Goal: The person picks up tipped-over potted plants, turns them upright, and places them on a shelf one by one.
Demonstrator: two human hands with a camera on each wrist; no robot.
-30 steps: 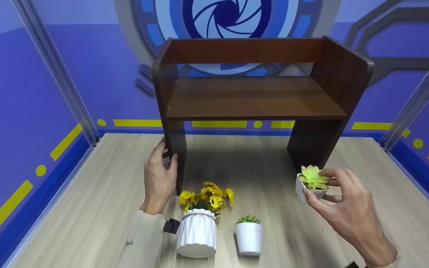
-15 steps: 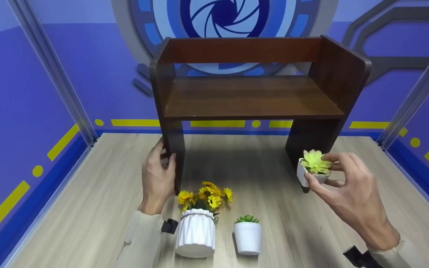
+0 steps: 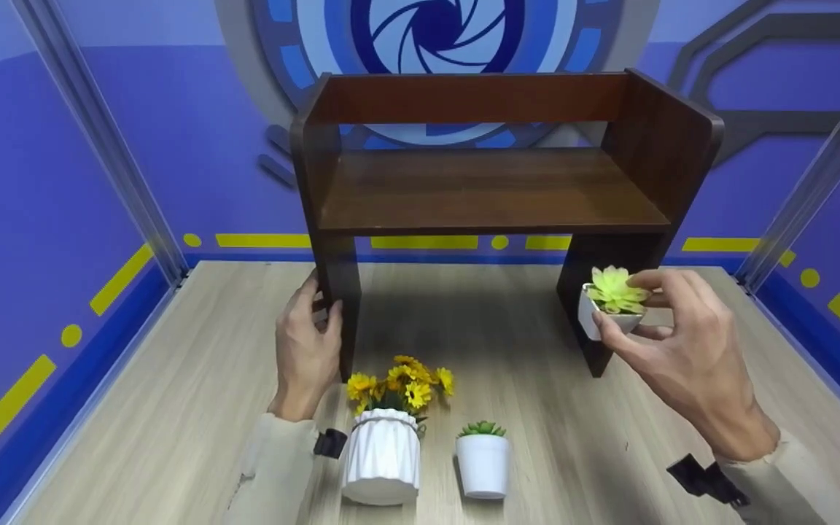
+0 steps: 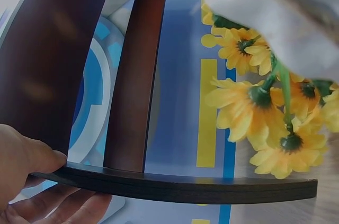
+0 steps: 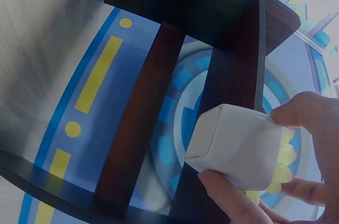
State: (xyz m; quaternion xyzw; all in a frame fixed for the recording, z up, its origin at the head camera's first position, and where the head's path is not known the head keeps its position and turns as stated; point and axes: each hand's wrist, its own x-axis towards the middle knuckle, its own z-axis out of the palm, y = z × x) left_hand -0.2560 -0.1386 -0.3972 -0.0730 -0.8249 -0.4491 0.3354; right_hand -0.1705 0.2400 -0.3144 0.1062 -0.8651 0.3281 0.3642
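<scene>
A dark brown wooden shelf (image 3: 478, 189) stands at the back of the table. My left hand (image 3: 307, 346) grips its left side panel, thumb on the inner face and fingers round the outside, as the left wrist view shows. Between thumb and fingers, my right hand (image 3: 682, 343) pinches a small white square pot holding a yellow-green succulent (image 3: 615, 290). That pot is held in the air in front of the shelf's right side panel; its white underside (image 5: 204, 133) faces the right wrist camera.
Near the table's front, a white fluted pot (image 3: 382, 459) with yellow artificial flowers (image 3: 405, 383) stands beside my left forearm. To its right is a white round pot (image 3: 483, 467) with a green succulent. Blue panelled walls (image 3: 41, 182) enclose the wooden table (image 3: 194, 379).
My right hand has raised the potted succulent from near the foot of the right side panel to just below the shelf board's level. My left hand keeps its grip on the panel.
</scene>
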